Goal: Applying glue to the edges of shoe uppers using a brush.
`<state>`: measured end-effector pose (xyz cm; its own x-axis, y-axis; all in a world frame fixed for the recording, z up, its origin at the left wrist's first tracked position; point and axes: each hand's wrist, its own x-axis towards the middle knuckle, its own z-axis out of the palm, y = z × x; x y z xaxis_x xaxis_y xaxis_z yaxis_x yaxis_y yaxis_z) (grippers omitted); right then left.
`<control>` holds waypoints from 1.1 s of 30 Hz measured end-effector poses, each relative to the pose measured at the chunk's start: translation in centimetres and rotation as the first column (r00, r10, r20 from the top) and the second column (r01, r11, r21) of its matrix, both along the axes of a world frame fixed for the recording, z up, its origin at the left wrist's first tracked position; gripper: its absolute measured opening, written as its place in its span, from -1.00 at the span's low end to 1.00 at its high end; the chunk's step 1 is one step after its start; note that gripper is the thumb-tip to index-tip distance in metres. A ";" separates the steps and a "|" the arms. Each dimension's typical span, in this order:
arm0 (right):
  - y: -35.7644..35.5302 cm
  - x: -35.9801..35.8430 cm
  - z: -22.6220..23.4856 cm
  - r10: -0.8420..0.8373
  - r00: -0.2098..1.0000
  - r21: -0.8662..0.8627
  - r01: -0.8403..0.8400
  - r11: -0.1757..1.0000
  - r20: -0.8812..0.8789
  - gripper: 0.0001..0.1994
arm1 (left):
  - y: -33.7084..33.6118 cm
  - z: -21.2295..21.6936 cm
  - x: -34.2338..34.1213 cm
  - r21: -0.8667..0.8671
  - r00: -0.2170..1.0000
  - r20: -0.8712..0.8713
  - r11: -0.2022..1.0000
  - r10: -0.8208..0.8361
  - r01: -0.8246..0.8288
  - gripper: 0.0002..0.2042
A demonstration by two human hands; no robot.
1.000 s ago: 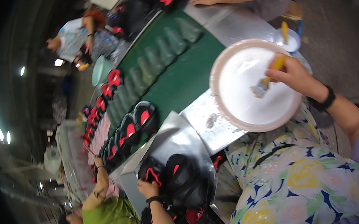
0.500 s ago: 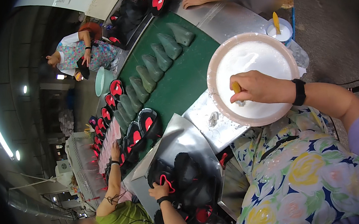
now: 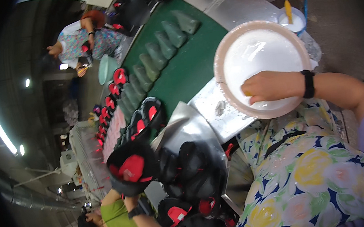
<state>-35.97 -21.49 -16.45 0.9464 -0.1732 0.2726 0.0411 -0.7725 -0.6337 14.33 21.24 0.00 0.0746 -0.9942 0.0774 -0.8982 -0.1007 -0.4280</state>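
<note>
My left hand [image 3: 130, 202], mostly hidden behind it, holds up a black shoe upper [image 3: 120, 163] with a red lining facing me. It hangs left of the metal tray [image 3: 200, 131], above the belt's near edge. My right hand [image 3: 267, 85] is closed around a yellow-handled brush [image 3: 247, 91] over a pinkish basin [image 3: 219, 71] of white liquid. The brush's lower end is hidden by my hand and the liquid. More black uppers [image 3: 191, 159] lie heaped on the tray.
A green conveyor belt [image 3: 188, 52] carries a row of grey-green shoe lasts [image 3: 167, 45] and red-lined uppers [image 3: 152, 112]. Behind the basin stands a small tub [image 3: 299, 18] with a yellow brush. Co-workers sit by the belt: one in green [image 3: 121, 221], one in a floral apron [image 3: 99, 37].
My left hand has lifted a black upper from the tray and moved it left. My right hand is lower over the basin with the brush. A co-worker's hand at the top has mostly left view.
</note>
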 end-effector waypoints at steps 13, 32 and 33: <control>-7.1 -3.6 9.5 -0.339 0.855 0.367 0.192 0.910 0.392 -0.73 | -30.0 -2.3 -18.8 0.216 -0.291 -0.945 0.950 0.146 -0.225 -0.50; -3.0 -1.0 7.2 -0.783 0.615 0.879 0.322 0.351 0.088 -0.62 | -34.8 -6.3 -26.1 -0.547 0.693 -0.699 0.754 -0.173 -0.364 -0.73; -2.9 -0.9 7.0 -0.782 0.617 0.879 0.321 0.352 0.088 -0.62 | -35.5 -5.9 -25.3 -0.301 0.568 -0.818 0.776 0.090 -0.555 -0.73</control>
<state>-36.85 -24.34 -9.40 0.3326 -0.9412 0.0584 0.2326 0.0218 -0.9723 -11.00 -14.23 -5.92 0.6412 -0.7161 0.2758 -0.7145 -0.4259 0.5551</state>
